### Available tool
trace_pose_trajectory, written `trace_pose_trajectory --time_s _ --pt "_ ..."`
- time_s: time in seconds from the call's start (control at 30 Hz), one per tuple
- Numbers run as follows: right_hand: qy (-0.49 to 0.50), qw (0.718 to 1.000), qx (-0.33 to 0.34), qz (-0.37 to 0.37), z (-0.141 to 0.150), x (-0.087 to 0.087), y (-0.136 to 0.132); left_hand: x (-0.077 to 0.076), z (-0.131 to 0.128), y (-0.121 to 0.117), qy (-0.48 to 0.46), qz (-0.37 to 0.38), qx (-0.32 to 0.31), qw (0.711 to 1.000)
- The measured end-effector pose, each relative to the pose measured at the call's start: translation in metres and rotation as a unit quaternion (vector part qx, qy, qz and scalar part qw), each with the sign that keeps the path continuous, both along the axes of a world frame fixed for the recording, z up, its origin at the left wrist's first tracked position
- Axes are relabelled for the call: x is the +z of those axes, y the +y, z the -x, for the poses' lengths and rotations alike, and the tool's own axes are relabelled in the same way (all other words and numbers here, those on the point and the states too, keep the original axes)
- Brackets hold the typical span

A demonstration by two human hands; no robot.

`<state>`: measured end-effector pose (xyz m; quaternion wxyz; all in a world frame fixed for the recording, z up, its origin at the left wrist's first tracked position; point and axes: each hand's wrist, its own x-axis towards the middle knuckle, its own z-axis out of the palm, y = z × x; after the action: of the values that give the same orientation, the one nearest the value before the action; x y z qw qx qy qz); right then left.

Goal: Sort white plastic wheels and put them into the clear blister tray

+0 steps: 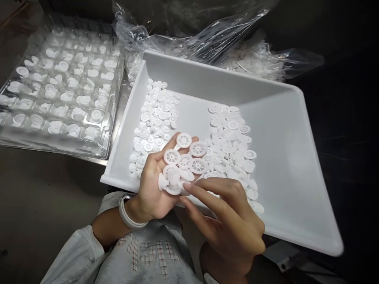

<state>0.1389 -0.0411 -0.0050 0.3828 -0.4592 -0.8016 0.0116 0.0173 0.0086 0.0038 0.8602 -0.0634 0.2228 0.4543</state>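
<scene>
My left hand [155, 193], palm up with its fingers slightly curled, cups a loose pile of small white plastic wheels [198, 165]. Several show spokes around a small hub; others lie tilted or on edge near the palm. My right hand [233, 217] reaches in from the right, its thumb and index fingertips close together at the rim of a white wheel [185, 189] at the pile's lower edge. Part of that wheel is hidden behind the index finger. Both hands are over the near side of a pale grey plastic bin [275, 157].
Inside the bin lie two heaps of like pieces, a left heap [158, 114] and a right heap [229, 146]. Left of it are stacked clear blister trays [103, 130] with white parts in their pockets. Clear plastic bags [204, 43] lie behind the bin.
</scene>
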Motion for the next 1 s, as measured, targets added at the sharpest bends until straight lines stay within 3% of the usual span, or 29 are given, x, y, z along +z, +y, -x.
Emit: trace_pose_trajectory --time_s 0.5,0.87,1.0 --pt "-0.049 0.993 -0.005 0.103 0.007 0.009 0.013 -0.005 0.001 0.007 -0.004 0.038 -0.002 0.999" --pt "-0.005 0.994 0.006 0.108 0.008 0.010 0.015 -0.005 -0.001 0.009 0.003 0.043 -0.010 0.999" --pt "-0.011 0.998 -0.015 0.057 0.007 0.006 0.012 -0.006 -0.002 0.010 -0.004 0.041 0.007 0.999"
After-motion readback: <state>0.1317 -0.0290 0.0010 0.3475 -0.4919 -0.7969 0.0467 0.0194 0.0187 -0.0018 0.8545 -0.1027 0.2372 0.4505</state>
